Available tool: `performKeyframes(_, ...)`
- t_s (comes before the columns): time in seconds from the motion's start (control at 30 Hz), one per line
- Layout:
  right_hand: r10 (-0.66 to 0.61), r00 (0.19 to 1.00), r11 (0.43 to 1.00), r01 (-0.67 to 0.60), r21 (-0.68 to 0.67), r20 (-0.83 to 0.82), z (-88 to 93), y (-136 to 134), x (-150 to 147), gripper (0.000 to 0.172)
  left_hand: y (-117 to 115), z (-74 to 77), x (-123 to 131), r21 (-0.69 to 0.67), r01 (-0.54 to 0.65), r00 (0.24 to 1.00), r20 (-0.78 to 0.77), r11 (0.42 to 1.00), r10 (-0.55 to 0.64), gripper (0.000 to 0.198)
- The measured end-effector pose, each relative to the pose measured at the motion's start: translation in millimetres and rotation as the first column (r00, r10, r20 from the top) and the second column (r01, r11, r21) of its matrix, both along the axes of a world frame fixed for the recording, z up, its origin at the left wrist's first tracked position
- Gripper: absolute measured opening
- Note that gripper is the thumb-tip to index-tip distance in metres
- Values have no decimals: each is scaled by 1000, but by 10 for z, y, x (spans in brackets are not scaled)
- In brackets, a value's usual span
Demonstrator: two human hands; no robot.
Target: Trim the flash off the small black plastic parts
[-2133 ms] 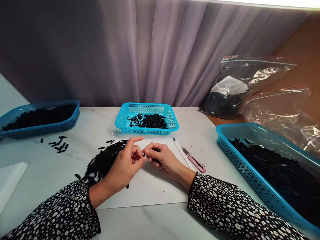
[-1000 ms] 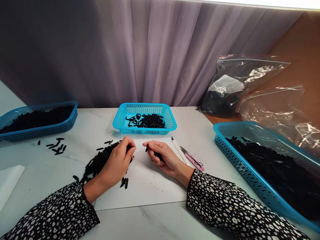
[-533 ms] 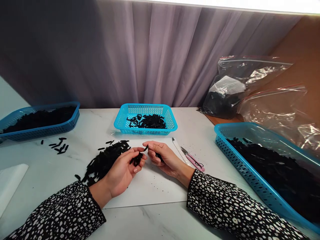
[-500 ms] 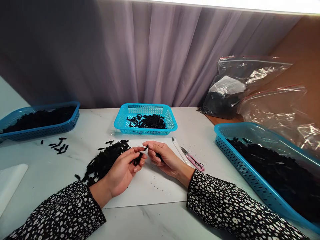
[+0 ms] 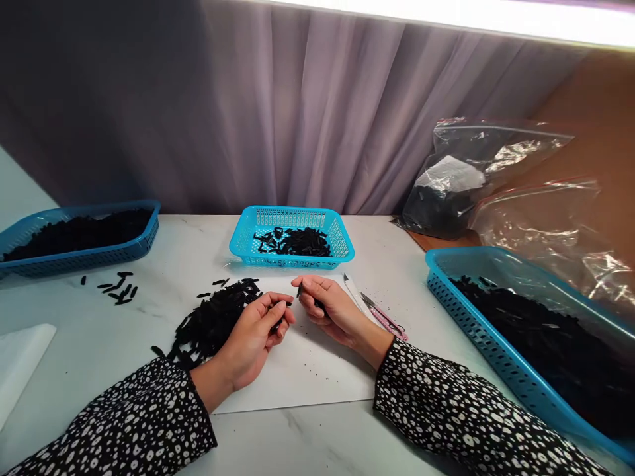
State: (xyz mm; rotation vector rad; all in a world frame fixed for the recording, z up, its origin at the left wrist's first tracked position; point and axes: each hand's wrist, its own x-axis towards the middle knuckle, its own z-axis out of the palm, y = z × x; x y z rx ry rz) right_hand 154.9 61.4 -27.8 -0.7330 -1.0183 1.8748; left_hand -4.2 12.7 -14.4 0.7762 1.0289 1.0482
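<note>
My left hand [image 5: 258, 334] is closed around small black strips, mostly hidden by its fingers; one strip end [image 5: 288, 304] shows at the fingertips. Facing it, my right hand [image 5: 330, 307] pinches a short black strip [image 5: 299, 289] between thumb and forefinger, and something dark is partly visible in its curled fingers. A narrow gap separates the two hands. Beside and behind my left hand lies a heap of black strips [image 5: 213, 320] on a white sheet [image 5: 297, 383]. What the strips are made of I cannot tell.
A light blue basket [image 5: 292, 263] with black pieces stands behind the hands. Larger blue baskets flank them at left [image 5: 143, 241] and right [image 5: 466, 330], both holding black pieces. Pink-handled scissors [image 5: 384, 317] lie right of my right hand. Clear plastic bags [image 5: 446, 175] stand at the back right.
My hands have moved slightly apart. The left fingers have closed further over their strips, and the strip in my right hand now points more downward. The camera view has shifted slightly.
</note>
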Motion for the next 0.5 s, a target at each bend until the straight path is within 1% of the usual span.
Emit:
performKeyframes(0.07,-115,989,987,103,124,95,118,119,-19,39,-2,-10,-13,-7,-9,1000,20,1000,9,29)
performKeyframes(0.1,-205,968,962,173,211,142,188,211,-30,37,-4,-14,-19,-12,-11,999,34,1000,12,28)
performKeyframes(0.13,-312,933,916,245,318,179,261,324,-42,35,-7,-17,-24,-14,-15,999,50,1000,16,26)
performKeyframes(0.17,-433,879,840,312,444,201,330,453,-54,34,-9,-20,-28,-14,-19,998,65,1000,20,24)
performKeyframes(0.2,-547,809,740,347,576,216,390,590,-64,32,-10,-22,-32,-11,-24,997,76,1000,25,23)
performKeyframes(0.23,-657,716,627,345,699,235,438,728,-71,29,-12,-24,-34,-9,-29,996,84,1000,30,22)
performKeyframes(0.27,-723,632,548,275,790,280,474,858,-75,26,-13,-25,-36,-5,-34,995,89,999,34,21)
performKeyframes(0.3,-727,582,538,153,829,365,496,970,-72,22,-14,-26,-37,-2,-35,995,93,999,35,21)
performKeyframes(0.33,-689,562,569,26,822,459,508,1055,-64,19,-16,-26,-38,0,-36,995,97,999,36,21)
performKeyframes(0.37,-656,556,591,-41,805,510,511,1108,-50,15,-18,-24,-39,1,-37,994,103,999,36,21)
performKeyframes(0.4,-633,553,606,-81,791,542,506,1124,-31,12,-20,-21,-40,3,-37,993,111,999,37,23)
performKeyframes(0.43,-631,553,608,-82,789,544,495,1102,-11,10,-24,-17,-39,4,-38,992,119,999,37,24)
performKeyframes(0.5,-668,563,588,0,809,486,447,945,24,14,-31,-8,-36,8,-39,991,131,999,38,28)
